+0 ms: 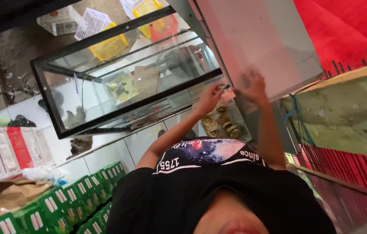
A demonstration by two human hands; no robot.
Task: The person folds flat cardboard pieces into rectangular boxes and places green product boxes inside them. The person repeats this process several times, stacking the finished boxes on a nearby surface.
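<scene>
The view is tilted, with my black printed T-shirt [209, 182] filling the bottom. Both my arms reach away from it toward a tray of round brown baked pieces [224, 123]. My left hand [209, 99] hovers just above the tray with its fingers curled; whether it holds anything is too blurred to tell. My right hand [255, 86] is raised beside it with fingers spread, blurred, against a large white panel [261, 43]. Nothing shows in it.
A black-framed glass display case [127, 78] lies left of the tray. Stacked green cartons [75, 199] and brown paper [10, 195] sit at lower left. Yellow, white and red plastic crates [109, 43] lie beyond the case. Red cloth [343, 26] and a concrete ledge [343, 117] are on the right.
</scene>
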